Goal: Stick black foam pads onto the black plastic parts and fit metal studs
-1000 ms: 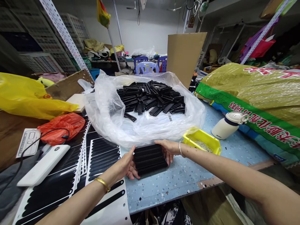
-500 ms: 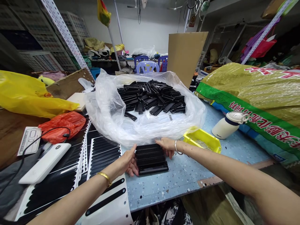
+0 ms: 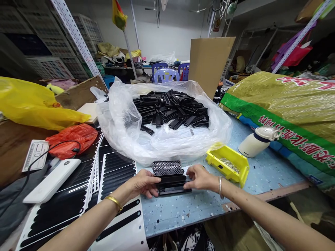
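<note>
Between my hands lies a stack of black plastic strips on the speckled blue table, its far pieces showing a perforated mesh face. My left hand cups the stack's left end, and my right hand presses its right end. Behind the stack, a clear plastic bag spreads open around a heap of similar black pieces. Its near fold almost reaches the stack. Sheets of black die-cut strips on white backing lie just left of my left hand.
A yellow bin of small metal beads sits right of my right hand. Beyond it are a white flask and a large green-and-yellow woven sack. A white power bank and a red plastic bag lie at left.
The stack's far pieces now show their mesh face instead of plain black ridges. My right hand has moved toward me along the stack's right end, and the yellow bin sits at a slightly different angle.
</note>
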